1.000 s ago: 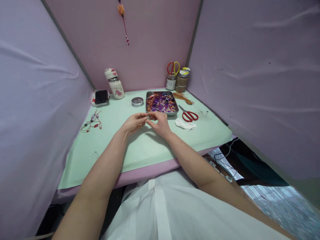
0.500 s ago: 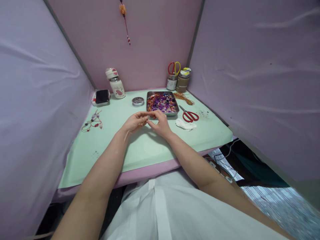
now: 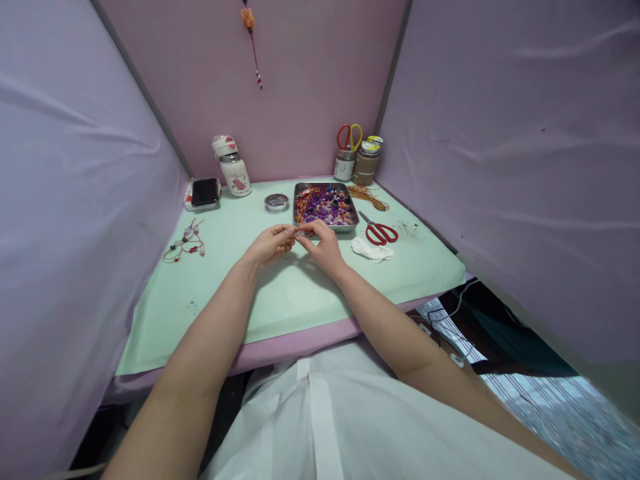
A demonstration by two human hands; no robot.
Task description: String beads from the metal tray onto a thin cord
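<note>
My left hand [image 3: 273, 245] and my right hand [image 3: 323, 245] meet fingertip to fingertip above the table, just in front of the bead tray. Both are closed in a pinch around a small, pale, clear-looking piece [image 3: 299, 233], mostly covered by the fingers; its kind is too small to make out. Right behind the fingers stands a metal tray [image 3: 358, 217] filled with purple, orange and white beads [image 3: 325, 202] and some orange cord. To the right of my right hand lie a white bundle of thread or cloth [image 3: 371, 251] and red-handled scissors [image 3: 381, 233].
A round clear case [image 3: 277, 202], a white bottle [image 3: 236, 175] and a dark-topped box [image 3: 204, 193] stand at the back left. Beaded cords [image 3: 187, 243] lie at left. Golden cord [image 3: 369, 197], a jar with scissors [image 3: 344, 165] and a brown jar [image 3: 367, 165] are back right. Fabric walls [image 3: 320, 87] enclose the table.
My fingertips have shifted slightly around the small pale piece, and the left fingers now cover more of it. Everything on the table stays where it was.
</note>
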